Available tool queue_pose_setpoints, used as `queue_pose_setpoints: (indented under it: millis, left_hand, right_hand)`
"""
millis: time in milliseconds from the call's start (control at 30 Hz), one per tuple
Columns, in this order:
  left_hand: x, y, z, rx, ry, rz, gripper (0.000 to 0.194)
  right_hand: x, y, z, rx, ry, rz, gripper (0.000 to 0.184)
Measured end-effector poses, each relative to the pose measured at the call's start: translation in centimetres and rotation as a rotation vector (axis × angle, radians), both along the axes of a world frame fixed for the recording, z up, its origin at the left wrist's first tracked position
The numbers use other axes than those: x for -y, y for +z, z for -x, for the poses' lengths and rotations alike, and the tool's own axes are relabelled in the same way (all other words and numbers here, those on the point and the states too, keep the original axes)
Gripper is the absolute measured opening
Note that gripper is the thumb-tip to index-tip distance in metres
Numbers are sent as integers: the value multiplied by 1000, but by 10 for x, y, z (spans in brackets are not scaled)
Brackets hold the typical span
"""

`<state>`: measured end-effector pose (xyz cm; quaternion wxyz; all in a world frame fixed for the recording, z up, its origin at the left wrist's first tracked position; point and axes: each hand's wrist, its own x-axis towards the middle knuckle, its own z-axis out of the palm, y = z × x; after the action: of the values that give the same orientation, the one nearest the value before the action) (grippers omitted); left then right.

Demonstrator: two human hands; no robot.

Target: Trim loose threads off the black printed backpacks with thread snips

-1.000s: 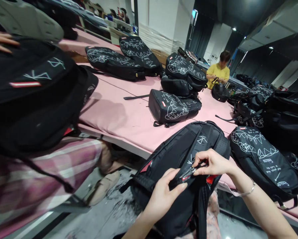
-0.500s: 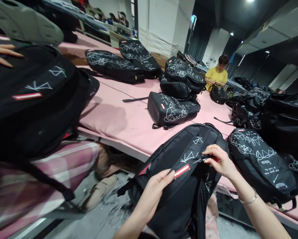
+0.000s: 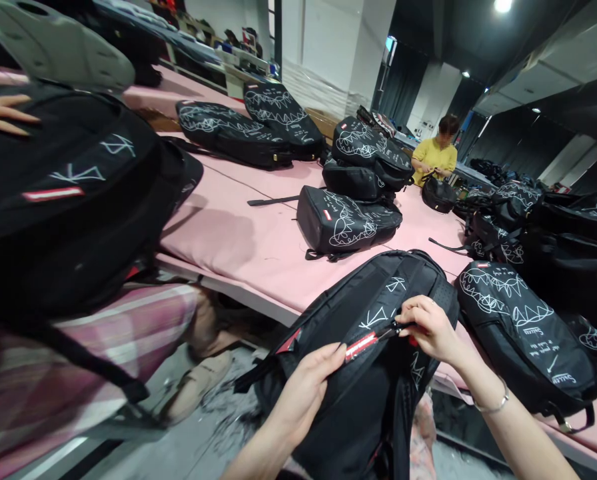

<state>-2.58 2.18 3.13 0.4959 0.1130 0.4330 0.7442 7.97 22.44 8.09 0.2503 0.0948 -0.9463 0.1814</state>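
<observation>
A black backpack (image 3: 363,413) leans against the table edge in front of me, its shoulder straps facing up. Thumb and fingers of my left hand (image 3: 308,383) pinch one strap at its red label (image 3: 361,346), which has white lettering. My right hand (image 3: 428,330) is closed around small dark thread snips (image 3: 389,331). Their thin metal tip points at the label's right end, and my fingers cover most of the handles. White scribbled lines (image 3: 373,319) mark the strap just above the label.
Black backpacks with white drawings lie on the pink table (image 3: 218,227), one backpack (image 3: 523,327) close at my right. At left, another person's hand (image 3: 3,115) rests on a black backpack (image 3: 78,220). A person in yellow (image 3: 436,157) stands farther back.
My right hand has moved slightly left and down, bringing the snips' tip to the label's end. My left hand has shifted a little on the strap, thumb still beside the label.
</observation>
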Motion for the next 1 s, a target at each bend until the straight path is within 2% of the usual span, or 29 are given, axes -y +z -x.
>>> queue_pose_setpoints:
  millis: [233, 533, 867, 1000]
  left_hand:
    - [0, 2, 1, 17, -14, -20, 20]
    - [-1, -3, 4, 6, -52, -30, 20]
    - [-3, 1, 1, -77, -67, 6, 25]
    - [-5, 2, 1, -130, -35, 40, 28]
  right_hand:
    - [-3, 1, 5, 20, 44, -20, 5]
    - [-2, -2, 11, 63, 101, 40, 5]
    - [12, 8, 10, 119, 116, -19, 9]
    - [17, 9, 10, 108, 116, -59, 10]
